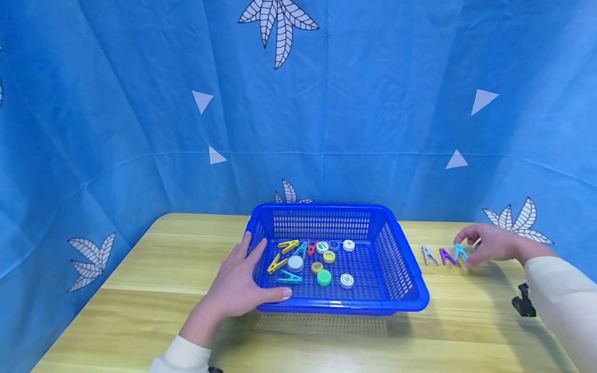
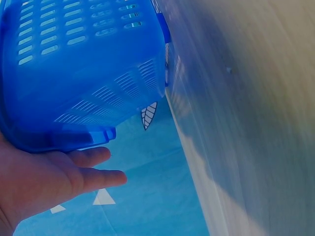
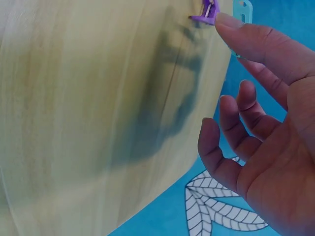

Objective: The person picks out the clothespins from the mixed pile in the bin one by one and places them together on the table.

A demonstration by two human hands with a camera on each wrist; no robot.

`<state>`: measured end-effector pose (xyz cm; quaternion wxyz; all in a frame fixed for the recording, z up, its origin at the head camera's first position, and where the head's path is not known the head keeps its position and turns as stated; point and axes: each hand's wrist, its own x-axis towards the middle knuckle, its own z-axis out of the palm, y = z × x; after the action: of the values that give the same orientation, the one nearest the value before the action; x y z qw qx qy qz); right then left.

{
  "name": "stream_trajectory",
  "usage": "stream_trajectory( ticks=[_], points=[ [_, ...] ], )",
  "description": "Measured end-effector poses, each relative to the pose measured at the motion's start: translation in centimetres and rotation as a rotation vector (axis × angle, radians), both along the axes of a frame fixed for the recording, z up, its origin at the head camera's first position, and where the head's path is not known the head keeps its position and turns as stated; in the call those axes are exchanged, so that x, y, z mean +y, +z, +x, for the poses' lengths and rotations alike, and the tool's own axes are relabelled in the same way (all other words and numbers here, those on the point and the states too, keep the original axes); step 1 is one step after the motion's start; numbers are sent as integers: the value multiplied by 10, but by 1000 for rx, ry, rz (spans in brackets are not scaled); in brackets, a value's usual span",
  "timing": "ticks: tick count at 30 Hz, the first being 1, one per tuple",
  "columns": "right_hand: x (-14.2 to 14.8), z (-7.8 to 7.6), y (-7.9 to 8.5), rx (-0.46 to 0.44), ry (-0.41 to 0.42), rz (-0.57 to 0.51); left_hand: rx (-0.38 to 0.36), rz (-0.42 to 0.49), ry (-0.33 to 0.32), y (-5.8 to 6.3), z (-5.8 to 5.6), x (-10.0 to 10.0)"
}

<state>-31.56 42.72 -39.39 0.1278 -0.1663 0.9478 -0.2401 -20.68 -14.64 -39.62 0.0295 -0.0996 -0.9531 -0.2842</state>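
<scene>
A blue plastic basket [image 1: 340, 305] stands on the table, holding clothespins and bottle caps. My left hand [image 1: 238, 282] lies over its left rim with fingers spread and thumb along the front edge; in the left wrist view that hand [image 2: 54, 172] is against the rim. To the right of the basket, my right hand [image 1: 496, 243] pinches a light-blue clothespin [image 1: 459, 252] between thumb and index finger. Beside it are a purple clothespin [image 1: 448, 256] and a grey one. In the right wrist view, the thumb partly hides the light-blue clothespin [image 3: 242, 11].
Inside the basket are yellow clothespins [image 1: 276, 264], a red clothespin [image 1: 311, 247], a green cap [image 1: 324, 277] and several other caps. A small black object [image 1: 524, 303] is by the right sleeve. Behind the wooden table [image 1: 163, 269] hangs a blue patterned cloth [image 1: 350, 103].
</scene>
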Motion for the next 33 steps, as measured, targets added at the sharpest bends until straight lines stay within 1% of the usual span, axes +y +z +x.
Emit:
stream_trajectory(
  ticks=[9, 17, 21, 25, 33],
  points=[
    [7, -4, -8, -24, -42, 39, 2, -9, 6, 0, 0, 1],
    [6, -10, -11, -33, -95, 142, -4, -3, 8, -1, 0, 0],
    [7, -14, -15, -34, -100, 138, -14, -5, 11, -1, 1, 0],
    [10, -18, -18, -41, -100, 108, -15, -3, 13, -1, 1, 0],
    [25, -21, -24, -88, -79, 42, -2, -9, 11, -2, -1, 0]
  ],
)
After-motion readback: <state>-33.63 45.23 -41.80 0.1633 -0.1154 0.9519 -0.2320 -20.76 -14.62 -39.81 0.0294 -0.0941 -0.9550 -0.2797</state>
